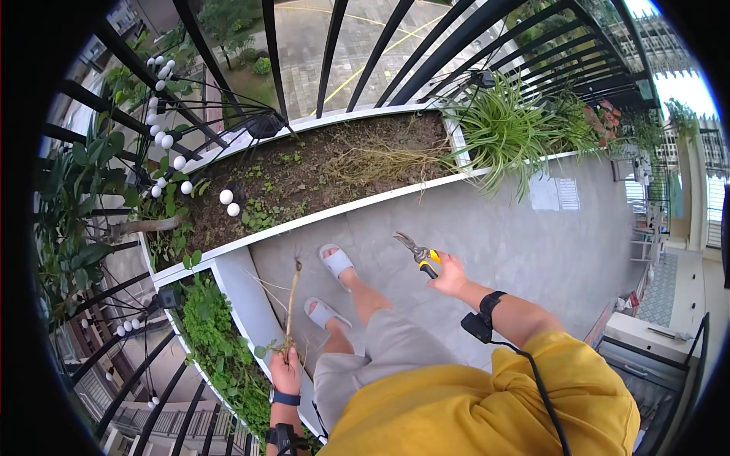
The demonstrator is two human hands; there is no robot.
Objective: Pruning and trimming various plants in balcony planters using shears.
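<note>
My left hand (286,369) grips a thin cut plant stem (293,296) with a few leaves and fine dry side shoots; the stem points up toward the planter. In my right hand (449,275) is a pair of pruning shears (421,254) with yellow and black handles, held over the grey floor, its curved blades pointing up and left, apart from the stem. Beyond both hands runs a long white planter (342,213) of dark soil (308,182), on which a heap of dry stalks (382,162) lies toward the right end.
A spider plant (502,128) fills the adjoining planter at the right. Leafy green plants (211,325) grow in a planter beside my left arm. Black railings (333,51) and white ball-shaped lights (179,163) stand along the balcony edge. My sandalled feet (336,259) are on the floor tiles (513,228).
</note>
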